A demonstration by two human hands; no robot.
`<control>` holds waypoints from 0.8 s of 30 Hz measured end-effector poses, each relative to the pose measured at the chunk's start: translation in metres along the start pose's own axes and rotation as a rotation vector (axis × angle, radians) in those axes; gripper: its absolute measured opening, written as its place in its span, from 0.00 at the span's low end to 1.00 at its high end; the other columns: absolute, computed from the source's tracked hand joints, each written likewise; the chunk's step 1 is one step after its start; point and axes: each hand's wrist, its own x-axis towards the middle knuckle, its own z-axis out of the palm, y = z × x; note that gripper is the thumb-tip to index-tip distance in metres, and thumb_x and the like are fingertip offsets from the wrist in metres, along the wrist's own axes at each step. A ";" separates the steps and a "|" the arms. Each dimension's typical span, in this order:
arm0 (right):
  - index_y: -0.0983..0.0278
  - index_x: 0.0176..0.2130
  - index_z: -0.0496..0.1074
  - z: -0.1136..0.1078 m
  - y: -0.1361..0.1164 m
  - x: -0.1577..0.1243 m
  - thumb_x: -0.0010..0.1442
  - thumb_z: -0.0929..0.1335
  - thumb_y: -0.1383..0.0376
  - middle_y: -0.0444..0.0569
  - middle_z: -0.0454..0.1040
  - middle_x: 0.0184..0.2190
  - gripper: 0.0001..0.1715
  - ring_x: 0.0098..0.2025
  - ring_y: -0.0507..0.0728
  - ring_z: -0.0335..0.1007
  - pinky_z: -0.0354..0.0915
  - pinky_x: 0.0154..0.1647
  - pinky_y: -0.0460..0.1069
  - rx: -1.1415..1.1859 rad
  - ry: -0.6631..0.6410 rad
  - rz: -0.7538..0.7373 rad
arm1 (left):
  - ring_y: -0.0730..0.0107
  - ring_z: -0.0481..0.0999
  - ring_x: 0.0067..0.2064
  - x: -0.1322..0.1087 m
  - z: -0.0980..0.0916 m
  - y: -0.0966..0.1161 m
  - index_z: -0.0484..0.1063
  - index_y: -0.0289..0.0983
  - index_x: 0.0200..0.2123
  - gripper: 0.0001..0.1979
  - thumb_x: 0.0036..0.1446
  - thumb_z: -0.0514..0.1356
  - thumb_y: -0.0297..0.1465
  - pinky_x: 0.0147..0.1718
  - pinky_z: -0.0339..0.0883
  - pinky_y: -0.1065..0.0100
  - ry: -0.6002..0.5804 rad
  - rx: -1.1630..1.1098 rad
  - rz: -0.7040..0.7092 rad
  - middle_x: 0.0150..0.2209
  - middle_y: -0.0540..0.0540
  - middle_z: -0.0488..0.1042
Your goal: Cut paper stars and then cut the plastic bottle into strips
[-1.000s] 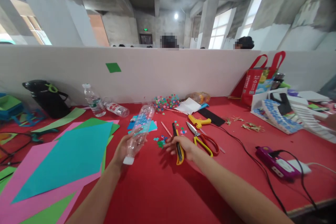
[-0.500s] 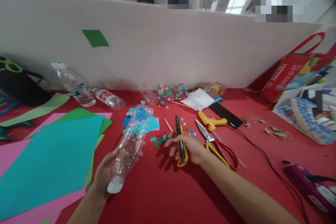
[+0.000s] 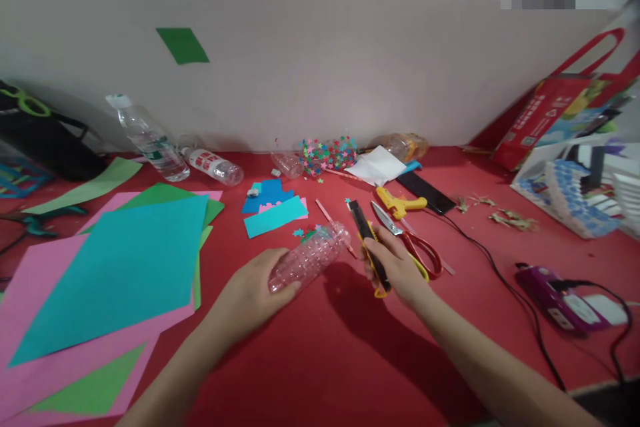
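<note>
My left hand is closed round the cap end of an empty clear plastic bottle, which lies nearly level and points right, just above the red table. My right hand grips a yellow and black utility knife, lifted off the table, its black tip pointing up and left close to the bottle's far end. Small paper stars lie scattered under the bottle's far end.
Red and yellow scissors and a yellow glue gun lie right of the knife. Coloured paper sheets cover the left. Bottles stand by the white partition. A purple power strip with cables sits right.
My left hand has swung the bottle from upright-tilted down to nearly level. My right hand has closed on the knife and lifted it off the table. The camera has tipped down.
</note>
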 end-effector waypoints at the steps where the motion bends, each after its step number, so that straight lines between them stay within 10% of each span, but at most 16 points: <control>1: 0.58 0.34 0.63 0.003 -0.002 -0.007 0.62 0.62 0.56 0.37 0.67 0.21 0.09 0.14 0.50 0.62 0.58 0.13 0.44 -0.049 -0.041 -0.002 | 0.44 0.72 0.48 -0.003 0.000 0.000 0.76 0.41 0.47 0.22 0.47 0.68 0.40 0.55 0.57 0.50 -0.020 0.032 0.021 0.46 0.41 0.76; 13: 0.62 0.42 0.70 0.041 -0.014 -0.055 0.65 0.63 0.67 0.49 0.76 0.29 0.07 0.28 0.58 0.72 0.50 0.25 0.47 -0.726 -0.213 -0.097 | 0.52 0.72 0.53 -0.016 -0.015 -0.028 0.69 0.39 0.53 0.25 0.56 0.61 0.46 0.54 0.62 0.55 -0.093 0.215 0.057 0.51 0.41 0.74; 24: 0.67 0.45 0.68 0.056 -0.029 -0.063 0.68 0.61 0.70 0.52 0.79 0.31 0.08 0.26 0.61 0.75 0.43 0.21 0.50 -1.211 -0.228 -0.147 | 0.53 0.72 0.55 -0.017 -0.016 -0.011 0.68 0.35 0.55 0.28 0.61 0.50 0.49 0.54 0.64 0.54 -0.119 0.381 0.057 0.54 0.38 0.73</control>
